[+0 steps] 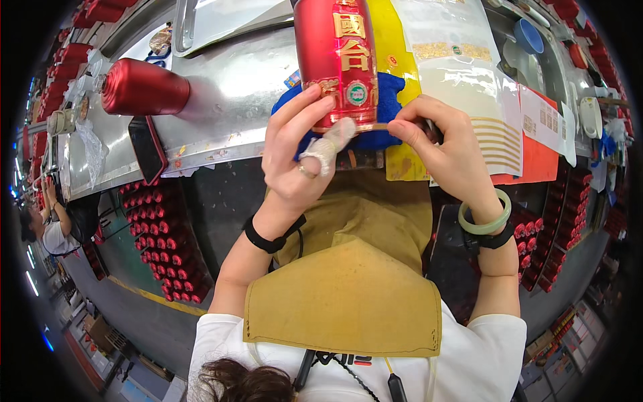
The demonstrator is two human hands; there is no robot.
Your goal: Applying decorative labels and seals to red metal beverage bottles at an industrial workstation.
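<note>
A shiny red bottle (pixel 335 47) with raised gold lettering lies on a blue cloth (pixel 390 90) at the bench edge in front of me. My left hand (pixel 295 144) holds its lower left side, fingers bent over it. One digit, wrapped in white material (pixel 328 144), presses near the bottle's base. A thin gold strip (pixel 378 126) runs along that base to my right hand (pixel 445 137), whose thumb and forefinger are pinched on its end. Something dark shows inside the curled right fingers; I cannot make it out. Beside that hand lies a sheet of gold strips (pixel 495 144).
A second red bottle (pixel 147 87) lies left on the metal bench (pixel 221 100), near a dark phone-like slab (pixel 147 149). Yellow sheeting (pixel 406 164) and an orange-red sheet (pixel 539 161) lie at right. Stacked red bottles (pixel 164 241) stand below. Another person (pixel 57 231) works far left.
</note>
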